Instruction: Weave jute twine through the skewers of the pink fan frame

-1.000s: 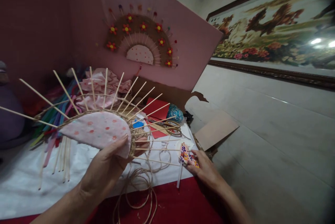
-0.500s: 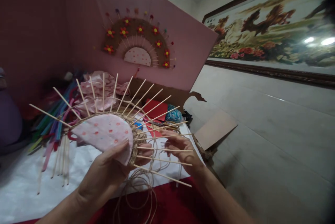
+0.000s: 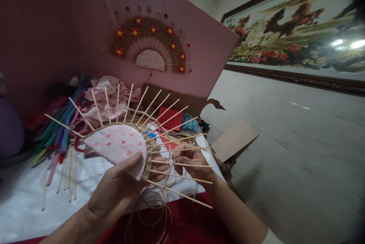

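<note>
My left hand [image 3: 122, 181] grips a half-round craft piece [image 3: 114, 143] covered in pale pink dotted cloth, thumb on the front and fingers behind. Thin wooden sticks [image 3: 138, 109] fan out from its curved edge, where twine [image 3: 148, 156] is woven in a band. A looser strand of twine runs across the sticks farther out. My right hand [image 3: 189, 160] is among the right-hand sticks, its thumb and forefinger pinched at that strand. Loops of loose twine [image 3: 154, 206] hang below the piece.
A finished-looking fan piece with red flowers [image 3: 153, 30] is on the pink board behind. Crumpled pink cloth [image 3: 111, 88], coloured pipe cleaners [image 3: 58, 133], scissors [image 3: 186, 134], blue yarn [image 3: 189, 122] and red paper [image 3: 171, 118] lie on the white-covered table [image 3: 25, 202].
The craft piece has shifted slightly right and down in view. My right hand's fingers have drawn together and moved left, closing in a pinch at the twine.
</note>
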A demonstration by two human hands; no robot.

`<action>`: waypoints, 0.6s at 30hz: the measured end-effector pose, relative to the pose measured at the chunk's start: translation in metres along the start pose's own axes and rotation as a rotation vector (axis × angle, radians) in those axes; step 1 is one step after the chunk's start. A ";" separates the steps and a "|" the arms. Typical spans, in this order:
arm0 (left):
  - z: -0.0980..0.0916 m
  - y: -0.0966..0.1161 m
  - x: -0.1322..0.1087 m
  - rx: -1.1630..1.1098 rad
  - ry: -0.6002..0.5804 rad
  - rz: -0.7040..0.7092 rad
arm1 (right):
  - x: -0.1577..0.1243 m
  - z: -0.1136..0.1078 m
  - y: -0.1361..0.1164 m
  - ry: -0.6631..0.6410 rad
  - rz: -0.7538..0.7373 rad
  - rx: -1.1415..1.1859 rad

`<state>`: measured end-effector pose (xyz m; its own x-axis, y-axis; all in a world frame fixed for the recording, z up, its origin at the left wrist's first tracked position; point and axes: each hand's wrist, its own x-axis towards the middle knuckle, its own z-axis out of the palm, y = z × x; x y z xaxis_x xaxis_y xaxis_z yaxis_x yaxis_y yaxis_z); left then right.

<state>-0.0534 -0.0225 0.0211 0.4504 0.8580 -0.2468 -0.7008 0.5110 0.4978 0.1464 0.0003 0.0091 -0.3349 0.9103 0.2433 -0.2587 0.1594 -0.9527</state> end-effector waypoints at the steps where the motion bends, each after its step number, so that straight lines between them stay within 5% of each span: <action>1: 0.000 0.000 0.000 -0.001 0.006 -0.001 | 0.000 0.001 0.000 0.010 0.004 0.020; 7: 0.001 0.002 -0.003 0.020 -0.020 -0.101 | -0.004 0.012 0.004 0.059 0.080 0.135; 18: 0.002 -0.001 -0.002 -0.004 -0.009 -0.042 | -0.004 0.020 0.005 0.075 0.072 0.165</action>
<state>-0.0525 -0.0251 0.0233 0.4843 0.8353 -0.2603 -0.6831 0.5469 0.4841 0.1278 -0.0098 0.0068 -0.2912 0.9440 0.1554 -0.3839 0.0336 -0.9228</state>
